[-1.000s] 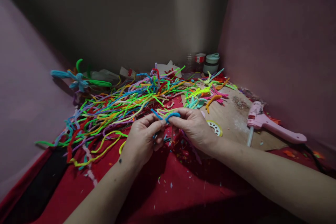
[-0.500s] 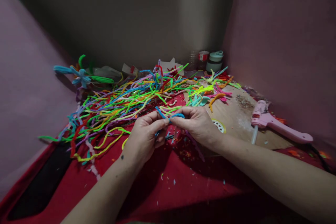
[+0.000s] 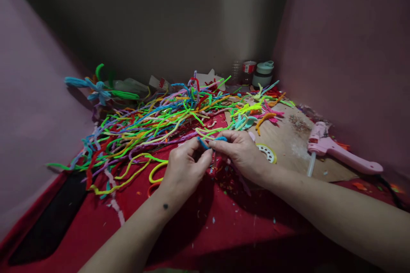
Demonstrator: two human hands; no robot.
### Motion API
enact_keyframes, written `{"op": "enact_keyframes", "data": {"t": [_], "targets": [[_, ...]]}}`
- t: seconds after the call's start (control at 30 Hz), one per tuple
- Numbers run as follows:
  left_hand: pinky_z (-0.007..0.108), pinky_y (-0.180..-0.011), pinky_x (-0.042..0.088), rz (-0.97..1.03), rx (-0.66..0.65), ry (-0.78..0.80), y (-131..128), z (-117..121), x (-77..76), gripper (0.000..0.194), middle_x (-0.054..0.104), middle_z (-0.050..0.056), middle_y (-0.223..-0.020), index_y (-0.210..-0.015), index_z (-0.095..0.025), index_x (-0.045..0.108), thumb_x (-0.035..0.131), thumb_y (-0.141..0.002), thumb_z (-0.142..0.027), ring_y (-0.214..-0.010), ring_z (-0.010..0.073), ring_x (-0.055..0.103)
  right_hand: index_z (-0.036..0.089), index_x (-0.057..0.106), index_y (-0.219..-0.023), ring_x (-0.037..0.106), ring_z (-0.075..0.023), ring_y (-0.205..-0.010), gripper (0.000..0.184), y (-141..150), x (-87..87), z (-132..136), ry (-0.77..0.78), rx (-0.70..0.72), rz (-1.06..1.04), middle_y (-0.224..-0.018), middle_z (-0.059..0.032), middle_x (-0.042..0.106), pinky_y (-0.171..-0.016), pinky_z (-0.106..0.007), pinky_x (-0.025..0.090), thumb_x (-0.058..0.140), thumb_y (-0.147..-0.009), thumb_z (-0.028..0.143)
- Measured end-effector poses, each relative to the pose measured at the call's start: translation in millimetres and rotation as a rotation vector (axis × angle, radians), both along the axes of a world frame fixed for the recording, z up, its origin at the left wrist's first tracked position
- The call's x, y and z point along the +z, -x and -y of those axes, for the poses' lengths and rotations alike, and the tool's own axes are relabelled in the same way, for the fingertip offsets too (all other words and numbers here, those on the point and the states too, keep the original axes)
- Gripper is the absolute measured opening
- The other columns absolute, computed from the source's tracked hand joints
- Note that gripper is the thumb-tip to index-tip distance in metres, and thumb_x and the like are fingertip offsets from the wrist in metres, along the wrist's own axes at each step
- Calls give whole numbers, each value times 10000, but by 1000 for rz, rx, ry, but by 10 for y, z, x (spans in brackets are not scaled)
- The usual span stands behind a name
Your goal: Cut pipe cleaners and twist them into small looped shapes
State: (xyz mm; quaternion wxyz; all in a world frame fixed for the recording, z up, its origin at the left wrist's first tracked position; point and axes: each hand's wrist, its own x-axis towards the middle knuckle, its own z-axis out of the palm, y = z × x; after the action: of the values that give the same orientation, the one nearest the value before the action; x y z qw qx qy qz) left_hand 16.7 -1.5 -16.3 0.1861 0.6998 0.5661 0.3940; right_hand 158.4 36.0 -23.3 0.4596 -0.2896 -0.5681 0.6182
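My left hand (image 3: 184, 168) and my right hand (image 3: 241, 153) meet over the red cloth (image 3: 205, 230), fingertips pinched together on a short blue pipe cleaner (image 3: 211, 140). Both hands are closed on it, and most of the piece is hidden between the fingers. Just behind the hands lies a big tangled pile of coloured pipe cleaners (image 3: 150, 121). A yellow loop (image 3: 156, 170) rests on the cloth by my left hand.
A pink glue gun (image 3: 336, 149) lies on a brown board (image 3: 288, 140) at the right, beside a round tape roll (image 3: 267, 152). Jars (image 3: 259, 72) stand in the far corner. A blue pipe-cleaner flower (image 3: 96, 89) sits at the back left. Walls close in on all sides.
My left hand has shifted right, closer to the right hand, and the blue piece is now more covered by the fingers. The view has dropped slightly.
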Motion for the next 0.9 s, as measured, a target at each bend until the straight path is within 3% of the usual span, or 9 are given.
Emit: {"op": "enact_keyframes", "data": {"t": [0.17,0.33,0.43,0.53,0.6,0.73,0.9], "targets": [[214,-536,378,99,45,82,-14,-7,29,144,565,-13,-620,-732,-160,620,527,-766,-265,-565,107,475,146,602,-653,394,-69,-486,336,-15,16,-5,-28,-7,65,-551,28,486,-455,-210,296,541,-836,422],[197,-496,332,193,59,144,-49,-13,36,142,475,-45,-571,-680,-159,573,514,-773,-249,-513,76,388,146,519,-569,320,-48,-429,429,8,-20,-3,-83,-113,129,-485,51,389,-403,-201,237,547,-819,493],[190,-475,312,217,66,152,-49,-24,32,138,449,-58,-546,-666,-163,559,514,-776,-232,-486,65,357,148,508,-561,365,-53,-414,454,16,-28,-7,-31,-89,108,-477,43,414,-397,-198,270,527,-821,519],[190,-478,330,264,63,145,-47,-22,53,126,499,-49,-576,-681,-161,563,524,-777,-233,-500,68,394,158,592,-724,471,-81,-435,345,11,-22,-10,89,11,-17,-537,31,520,-431,-211,373,575,-794,495],[189,-474,332,293,74,137,-52,-15,80,120,501,-51,-576,-688,-161,563,534,-776,-236,-494,66,392,168,620,-823,511,-88,-472,273,5,-17,-19,110,-11,-75,-599,26,577,-466,-219,409,654,-744,427],[187,-477,342,304,93,144,-61,-3,115,120,479,-58,-562,-690,-162,556,558,-773,-248,-494,64,389,136,626,-663,477,-70,-496,206,-8,-10,-56,77,-159,-10,-589,11,581,-467,-205,362,710,-683,323],[190,-436,313,295,125,153,-50,-2,89,177,427,-70,-508,-646,-178,493,553,-786,-268,-450,63,368,136,664,-722,506,-81,-523,131,-12,16,-72,106,-64,-38,-629,3,610,-521,-227,397,678,-687,262]]}}
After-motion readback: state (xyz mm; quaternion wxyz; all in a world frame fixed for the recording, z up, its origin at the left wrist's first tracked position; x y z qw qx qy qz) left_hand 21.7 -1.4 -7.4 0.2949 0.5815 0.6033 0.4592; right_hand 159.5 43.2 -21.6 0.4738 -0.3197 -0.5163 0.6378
